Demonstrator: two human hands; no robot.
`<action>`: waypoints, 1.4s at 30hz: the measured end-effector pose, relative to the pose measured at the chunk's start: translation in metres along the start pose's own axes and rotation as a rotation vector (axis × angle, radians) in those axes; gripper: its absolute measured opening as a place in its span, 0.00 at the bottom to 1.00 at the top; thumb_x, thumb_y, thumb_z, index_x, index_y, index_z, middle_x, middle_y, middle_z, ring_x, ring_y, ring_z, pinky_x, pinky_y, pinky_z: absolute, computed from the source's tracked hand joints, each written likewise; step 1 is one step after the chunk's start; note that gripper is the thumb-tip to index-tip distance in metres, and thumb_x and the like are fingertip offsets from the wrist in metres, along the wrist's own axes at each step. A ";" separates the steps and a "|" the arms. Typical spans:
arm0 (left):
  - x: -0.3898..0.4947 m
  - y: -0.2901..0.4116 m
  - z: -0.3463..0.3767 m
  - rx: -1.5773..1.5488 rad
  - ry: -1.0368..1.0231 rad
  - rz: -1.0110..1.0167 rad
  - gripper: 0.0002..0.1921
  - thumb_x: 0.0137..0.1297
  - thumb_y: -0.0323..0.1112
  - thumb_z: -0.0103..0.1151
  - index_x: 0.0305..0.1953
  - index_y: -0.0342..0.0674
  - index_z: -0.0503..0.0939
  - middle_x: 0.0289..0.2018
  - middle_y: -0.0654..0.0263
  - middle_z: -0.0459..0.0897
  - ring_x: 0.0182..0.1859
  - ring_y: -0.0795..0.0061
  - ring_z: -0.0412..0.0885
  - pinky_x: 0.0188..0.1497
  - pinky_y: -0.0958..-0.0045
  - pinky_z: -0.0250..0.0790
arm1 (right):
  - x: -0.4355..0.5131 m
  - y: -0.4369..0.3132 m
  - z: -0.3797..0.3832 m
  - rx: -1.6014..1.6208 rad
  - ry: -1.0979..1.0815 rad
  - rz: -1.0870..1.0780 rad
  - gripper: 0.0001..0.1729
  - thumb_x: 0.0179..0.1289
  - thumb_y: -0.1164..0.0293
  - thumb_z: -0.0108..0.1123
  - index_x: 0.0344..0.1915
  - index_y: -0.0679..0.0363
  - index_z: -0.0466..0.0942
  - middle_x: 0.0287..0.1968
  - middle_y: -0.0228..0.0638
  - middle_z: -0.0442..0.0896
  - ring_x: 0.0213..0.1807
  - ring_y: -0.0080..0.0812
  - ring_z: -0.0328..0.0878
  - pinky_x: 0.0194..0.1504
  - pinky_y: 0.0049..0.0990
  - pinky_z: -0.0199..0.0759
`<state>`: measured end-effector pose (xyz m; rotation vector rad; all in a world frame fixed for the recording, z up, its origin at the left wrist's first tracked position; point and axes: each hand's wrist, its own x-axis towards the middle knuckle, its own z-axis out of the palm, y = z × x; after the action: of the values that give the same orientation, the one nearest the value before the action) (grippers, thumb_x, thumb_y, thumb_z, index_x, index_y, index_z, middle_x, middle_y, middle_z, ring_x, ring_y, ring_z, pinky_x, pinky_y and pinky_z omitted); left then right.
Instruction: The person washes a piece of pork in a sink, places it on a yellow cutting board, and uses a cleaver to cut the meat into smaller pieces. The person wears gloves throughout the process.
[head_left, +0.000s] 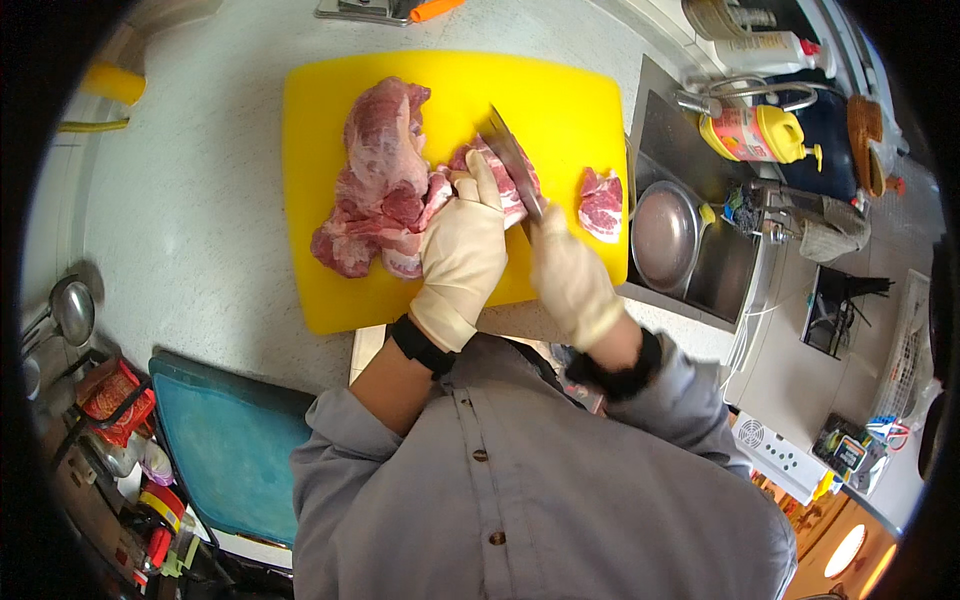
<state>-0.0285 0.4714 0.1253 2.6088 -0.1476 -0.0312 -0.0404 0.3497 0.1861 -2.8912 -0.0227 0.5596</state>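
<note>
A yellow cutting board (450, 82) lies on the counter in front of me. My right hand (574, 277), in a pale glove, grips a kitchen knife (514, 159), whose blade lies across a piece of raw meat (487, 157); the hand looks slightly blurred. My left hand (465, 251), gloved too, presses its fingers on the near left part of that piece, left of the blade. Larger raw meat (382, 150) rests on the board's left half, against the left hand. Apart from these, a small cut chunk of meat (601, 204) sits near the right edge.
Right of the board is a metal sink (690, 285) with a round pan (664, 236) and a yellow pump bottle (761, 135) beside it. A teal board (225, 450) is at lower left, near ladles (73, 311). An orange handle (436, 9) shows at the far edge.
</note>
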 end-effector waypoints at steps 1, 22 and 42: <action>-0.001 0.000 -0.001 -0.007 -0.039 -0.002 0.34 0.57 0.28 0.52 0.65 0.23 0.55 0.46 0.40 0.74 0.32 0.55 0.82 0.32 0.63 0.75 | 0.008 -0.001 0.002 0.016 0.090 -0.091 0.09 0.67 0.73 0.44 0.43 0.66 0.64 0.24 0.57 0.80 0.28 0.57 0.80 0.29 0.49 0.74; -0.001 0.004 -0.006 -0.003 -0.048 -0.012 0.34 0.58 0.28 0.52 0.65 0.26 0.54 0.45 0.45 0.74 0.37 0.51 0.81 0.37 0.59 0.74 | -0.027 0.014 0.004 -0.035 -0.148 0.061 0.18 0.65 0.74 0.41 0.52 0.70 0.62 0.25 0.57 0.80 0.29 0.56 0.81 0.32 0.48 0.76; -0.010 0.012 -0.020 0.170 -0.044 0.027 0.43 0.50 0.33 0.66 0.66 0.26 0.56 0.48 0.50 0.74 0.44 0.54 0.79 0.43 0.62 0.74 | 0.016 0.047 0.026 0.230 0.325 -0.194 0.12 0.69 0.67 0.44 0.44 0.65 0.68 0.21 0.57 0.78 0.25 0.58 0.78 0.29 0.50 0.71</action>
<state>-0.0386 0.4723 0.1486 2.7766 -0.2094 -0.0700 -0.0357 0.3089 0.1475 -2.6781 -0.1774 0.0514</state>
